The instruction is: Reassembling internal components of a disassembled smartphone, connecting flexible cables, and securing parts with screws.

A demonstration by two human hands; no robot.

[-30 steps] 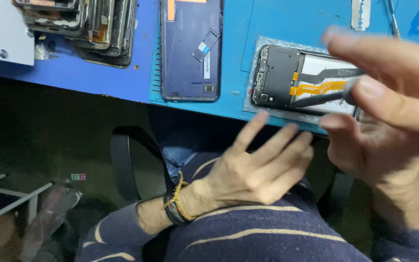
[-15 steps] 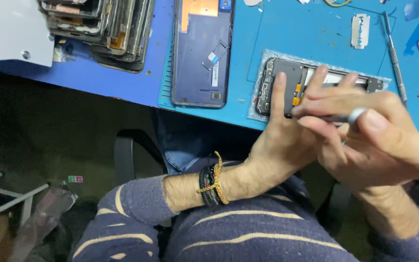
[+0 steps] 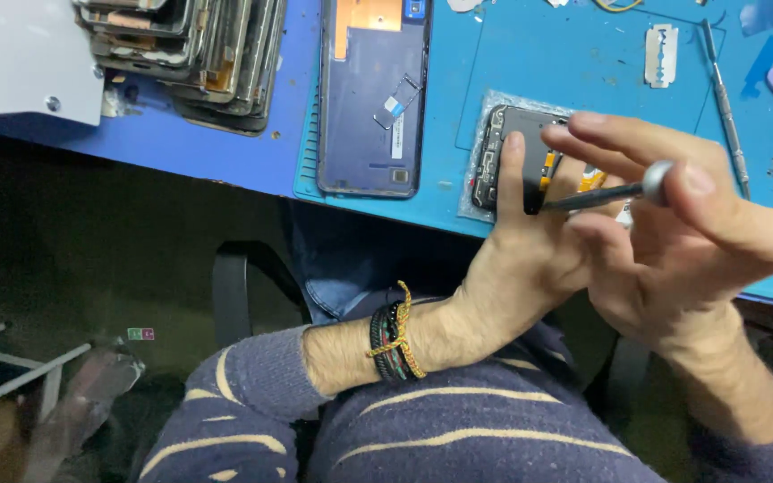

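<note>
Blue mat (image 3: pixel 530 54) job: left hand (image 3: pixel 512 259) pins the opened phone (image 3: pixel 516 156) flat at the mat's near edge, right hand (image 3: pixel 673 241) pinching a screwdriver (image 3: pixel 601 195) onto its board (screw step, I'd judge), next needs steady tip seating.

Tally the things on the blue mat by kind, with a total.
Opened phone under the left hand: 1
Blue back cover: 1
Razor blade: 1
Screwdriver in the right hand: 1
Loose metal tool: 1
Total: 5
</note>
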